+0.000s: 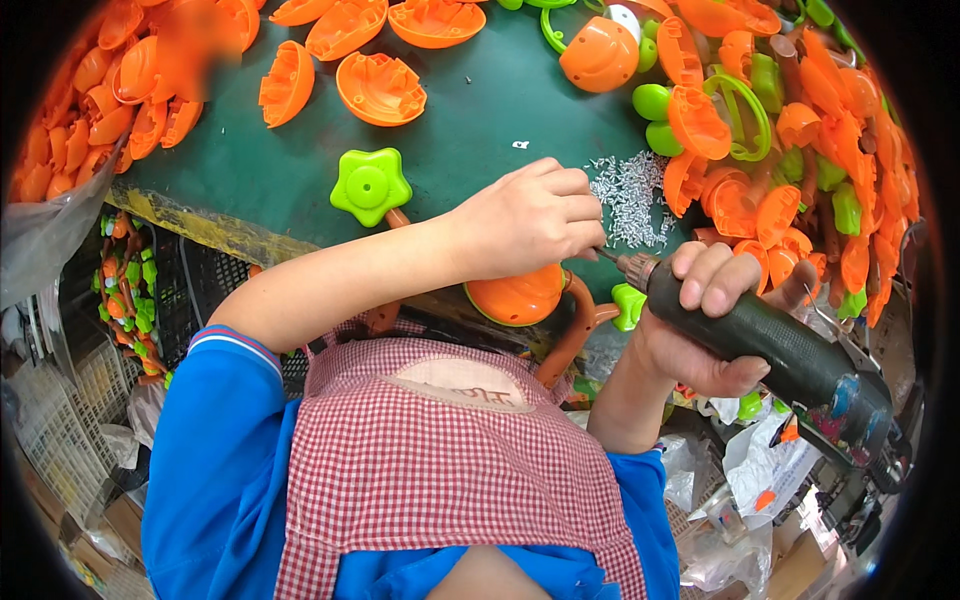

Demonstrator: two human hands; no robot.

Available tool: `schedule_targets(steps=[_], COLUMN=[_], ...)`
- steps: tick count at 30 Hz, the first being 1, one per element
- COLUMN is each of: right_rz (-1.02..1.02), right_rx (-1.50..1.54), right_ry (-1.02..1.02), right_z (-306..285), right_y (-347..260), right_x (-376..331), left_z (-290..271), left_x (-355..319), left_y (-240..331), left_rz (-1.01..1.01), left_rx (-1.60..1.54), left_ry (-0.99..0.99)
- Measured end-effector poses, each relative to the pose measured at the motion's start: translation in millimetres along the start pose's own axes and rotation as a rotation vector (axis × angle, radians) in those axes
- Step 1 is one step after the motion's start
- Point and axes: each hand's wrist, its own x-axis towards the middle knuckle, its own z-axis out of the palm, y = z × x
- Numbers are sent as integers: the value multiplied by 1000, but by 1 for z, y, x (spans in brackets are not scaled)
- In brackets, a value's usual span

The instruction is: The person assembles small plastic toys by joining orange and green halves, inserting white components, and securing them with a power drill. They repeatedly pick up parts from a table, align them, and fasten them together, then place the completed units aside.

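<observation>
While the right hand [705,315] gripped a driver [755,335], the left hand [530,218] curled by its bit [606,256], hold undeterminable; a black crate [212,275] contained green and orange parts [140,292].

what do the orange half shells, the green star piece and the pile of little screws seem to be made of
Orange half shells: probably moulded plastic, satin to glossy, with thin walls and inner ribs.
Green star piece: likely plastic, smooth and shiny, with highlights on its rounded points.
Little screws: metal, it seems, silvery grey and glinting; which metal is unclear.
</observation>
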Motion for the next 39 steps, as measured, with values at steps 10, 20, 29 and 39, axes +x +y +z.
schedule_targets(steps=[10, 20, 29, 39], right_rz=[120, 107, 263, 363], right_rx=[-17, -109, -240, -102], right_ry=[-2, -112, -188, -515], right_z=[25, 47, 60, 43], right_y=[0, -28, -16, -11], right_x=[-11, -44, -58, -48], left_z=[-41, -36, -35, -35], left_x=[-49, -62, -61, -66], left_y=[29, 29, 28, 27], left_rz=[-668, -452, -445, -431], left_rx=[-278, -269, -266, -280], left_ry=[-248, -235, -212, -165])
